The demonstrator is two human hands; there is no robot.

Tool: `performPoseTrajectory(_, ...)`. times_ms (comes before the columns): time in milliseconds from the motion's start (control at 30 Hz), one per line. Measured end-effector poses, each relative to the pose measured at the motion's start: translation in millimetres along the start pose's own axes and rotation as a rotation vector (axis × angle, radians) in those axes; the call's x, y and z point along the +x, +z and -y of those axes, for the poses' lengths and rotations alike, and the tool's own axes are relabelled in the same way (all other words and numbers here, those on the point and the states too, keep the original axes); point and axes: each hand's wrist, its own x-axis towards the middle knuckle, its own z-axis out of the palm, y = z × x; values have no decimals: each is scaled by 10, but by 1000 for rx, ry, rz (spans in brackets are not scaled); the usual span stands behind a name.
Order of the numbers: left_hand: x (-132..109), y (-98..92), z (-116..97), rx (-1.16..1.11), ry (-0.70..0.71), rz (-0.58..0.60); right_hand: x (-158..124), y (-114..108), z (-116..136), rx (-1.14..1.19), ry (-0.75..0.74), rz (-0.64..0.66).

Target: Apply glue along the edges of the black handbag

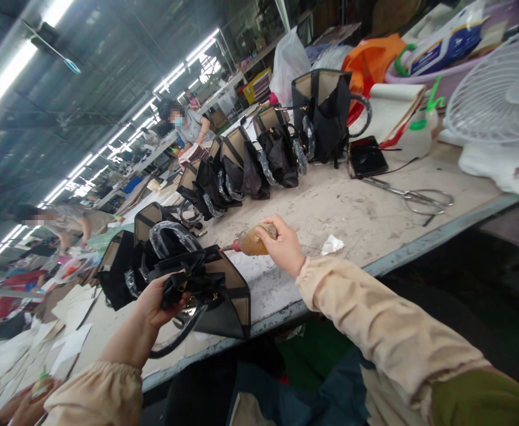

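Note:
My right hand (282, 244) is wrapped round a squeeze bottle (254, 241) of yellowish-brown liquid with a red nozzle. The bottle lies sideways in the air, its tip pointing left at the edge of a black handbag (223, 313). My left hand (159, 302) is closed on the gathered black fabric of that handbag. The bag rests near the table's front edge, its beige inner side showing and a dark handle hanging over the edge. Beside it on the left stand more black handbags (119, 269) with plastic-wrapped handles.
A row of black handbags (241, 165) runs along the table (330, 207). Scissors (419, 198), a phone (368, 157), a green-capped bottle (416, 139) and a white fan (499, 89) lie to the right. Co-workers (192, 127) work across the table; another person's hands (35, 393) hold a bottle at lower left.

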Motion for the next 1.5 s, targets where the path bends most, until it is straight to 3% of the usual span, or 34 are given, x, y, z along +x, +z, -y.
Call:
performPoseTrajectory(133,34,-26,3,32,-5,42,-11,8,17,6,-13,-23)
performPoseTrajectory(433,44,-3,1,49,-6,41,12,-46,41,-34,-92,55)
performPoseTrajectory(667,44,-16,12,44,5,41,1,-25,12,-43,-164,-14)
performPoseTrajectory(933,23,29,-4,49,-24,22,-36,-34,-32,-129,-240,110)
performPoseTrajectory(1167,42,24,2,46,-17,16,-9,-14,3,-86,-249,19)
performPoseTrajectory(1500,36,19,6,32,-16,34,-42,-60,-11,-143,-324,79)
